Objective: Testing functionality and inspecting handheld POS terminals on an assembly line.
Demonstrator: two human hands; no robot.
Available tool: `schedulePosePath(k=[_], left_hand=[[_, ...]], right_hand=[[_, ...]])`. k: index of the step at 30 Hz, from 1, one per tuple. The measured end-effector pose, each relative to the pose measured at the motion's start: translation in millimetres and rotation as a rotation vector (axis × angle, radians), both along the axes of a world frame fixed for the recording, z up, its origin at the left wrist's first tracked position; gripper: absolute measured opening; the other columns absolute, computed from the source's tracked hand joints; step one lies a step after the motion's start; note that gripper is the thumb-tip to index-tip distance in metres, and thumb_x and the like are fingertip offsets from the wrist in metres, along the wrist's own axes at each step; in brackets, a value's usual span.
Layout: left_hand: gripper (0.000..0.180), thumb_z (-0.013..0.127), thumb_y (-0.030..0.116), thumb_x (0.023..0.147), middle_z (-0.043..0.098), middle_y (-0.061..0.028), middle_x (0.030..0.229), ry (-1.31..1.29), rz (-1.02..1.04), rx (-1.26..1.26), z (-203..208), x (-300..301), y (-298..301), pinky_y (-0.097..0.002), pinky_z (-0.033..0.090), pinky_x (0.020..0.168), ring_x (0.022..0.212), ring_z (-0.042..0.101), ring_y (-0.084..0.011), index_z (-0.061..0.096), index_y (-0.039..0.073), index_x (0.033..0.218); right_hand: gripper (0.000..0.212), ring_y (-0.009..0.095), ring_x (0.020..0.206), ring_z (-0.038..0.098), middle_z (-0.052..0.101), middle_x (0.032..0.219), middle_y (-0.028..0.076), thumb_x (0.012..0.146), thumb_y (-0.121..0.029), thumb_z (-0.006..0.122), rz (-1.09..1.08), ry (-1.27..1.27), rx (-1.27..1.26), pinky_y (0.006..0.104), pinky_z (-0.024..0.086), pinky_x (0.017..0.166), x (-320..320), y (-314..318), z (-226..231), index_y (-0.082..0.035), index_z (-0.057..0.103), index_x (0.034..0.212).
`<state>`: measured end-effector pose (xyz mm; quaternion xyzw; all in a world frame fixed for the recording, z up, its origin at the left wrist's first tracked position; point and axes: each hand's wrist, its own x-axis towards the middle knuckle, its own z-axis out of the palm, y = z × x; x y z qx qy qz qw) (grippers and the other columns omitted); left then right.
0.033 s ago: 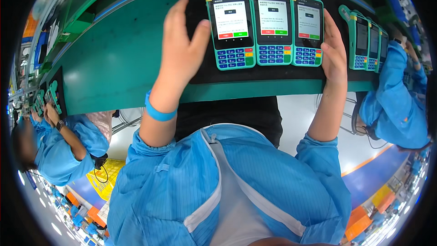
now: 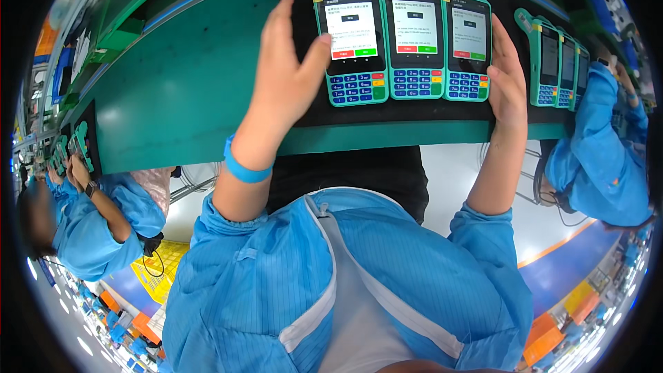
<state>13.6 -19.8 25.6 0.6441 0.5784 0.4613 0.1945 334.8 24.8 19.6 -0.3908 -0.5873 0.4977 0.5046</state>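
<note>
Three teal payment terminals, left [image 2: 350, 34], middle [image 2: 412, 34] and right [image 2: 467, 34], lie side by side on a black mat [image 2: 318, 114]. Their screens are lit, each with a white page and red and green buttons, above blue keypads. My left hand [image 2: 290, 72], a blue band on its wrist, is open at the left terminal. Its thumb tip overlaps the left edge of that screen; whether it presses cannot be made out. Along the right terminal's outer side lies my right hand [image 2: 507, 76], fingers stretched out and thumb near the keypad's upper corner.
The mat lies on a green workbench [image 2: 179, 90]. To the right, several more terminals [image 2: 549, 62] stand in a row by a co-worker's blue sleeve [image 2: 587, 117]. On the left, another co-worker's hand [image 2: 79, 173] touches a terminal. A yellow basket [image 2: 153, 273] is at lower left.
My left hand has shifted slightly right, bringing its thumb from beside the left terminal to over its screen edge. The right hand and the terminals have not visibly moved.
</note>
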Motion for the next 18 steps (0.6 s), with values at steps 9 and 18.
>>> schedulePosePath(k=[9, 18], left_hand=[[0.086, 0.069, 0.016, 0.082, 0.029, -0.0257, 0.141, -0.315, -0.053, -0.093, -13, 28, 9, -0.0418, 0.038, 0.107, 0.129, 0.04, -0.0335, 0.017, -0.009, 0.146], [0.089, 0.073, 0.016, 0.076, 0.03, -0.0251, 0.139, -0.107, -0.044, -0.024, -15, 27, 7, -0.043, 0.034, 0.108, 0.131, 0.035, -0.0361, 0.021, -0.008, 0.144]], right_hand=[[0.083, 0.033, 0.142, 0.031, 0.04, 0.148, 0.022, 0.071, -0.021, 0.066, -0.028, 0.01, -0.016, 0.0421, 0.022, 0.116, -2, -3, 8, 0.003, 0.037, 0.145], [0.082, 0.033, 0.143, 0.03, 0.039, 0.149, 0.022, 0.07, -0.015, 0.064, -0.031, 0.0, 0.019, 0.0425, 0.019, 0.117, -4, 0, 3, 0.003, 0.037, 0.145]])
